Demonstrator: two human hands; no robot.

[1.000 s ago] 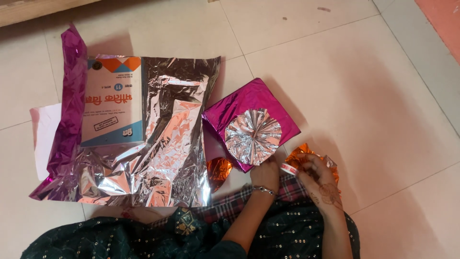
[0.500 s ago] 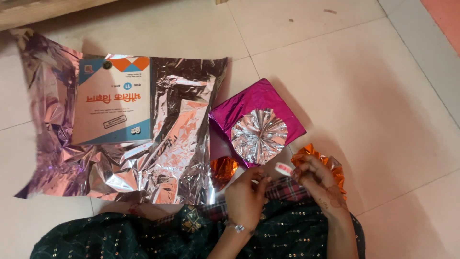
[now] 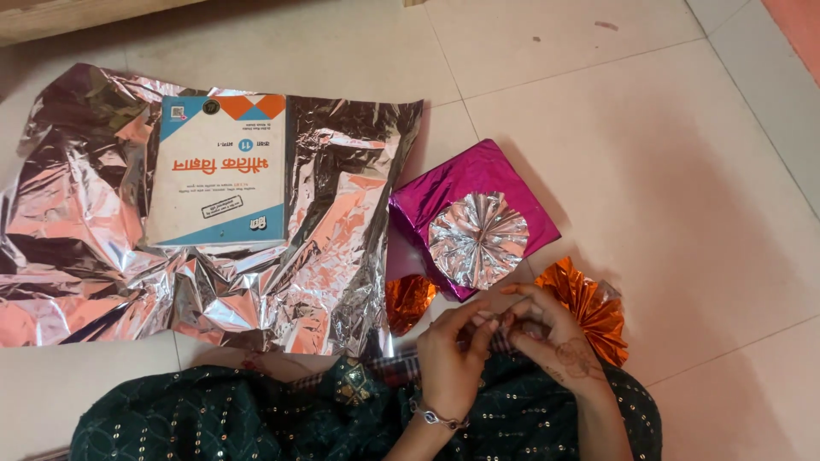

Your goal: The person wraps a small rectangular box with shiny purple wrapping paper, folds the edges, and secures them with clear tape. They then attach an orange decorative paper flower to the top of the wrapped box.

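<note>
My left hand (image 3: 451, 354) and my right hand (image 3: 555, 335) meet in front of my lap, fingertips pinched together. A small tape roll sits between them, almost fully hidden by the fingers. Just beyond the hands lies a magenta wrapped box (image 3: 504, 183) with a silver foil rosette (image 3: 478, 239) on top. An orange foil rosette (image 3: 594, 307) lies on the floor under my right hand. A second orange foil piece (image 3: 408, 300) lies left of my left hand.
A blue, white and orange book (image 3: 220, 171) lies on a large crinkled silver foil sheet (image 3: 325, 256) spread over the tiled floor at left. My dark green sequinned clothing (image 3: 256, 423) fills the bottom edge. A wooden edge (image 3: 51, 17) runs along the top left.
The sheet's left flap, standing up magenta side out, has dropped flat to the left. My left hand lifted from the box's edge to join the right hand at the tape roll.
</note>
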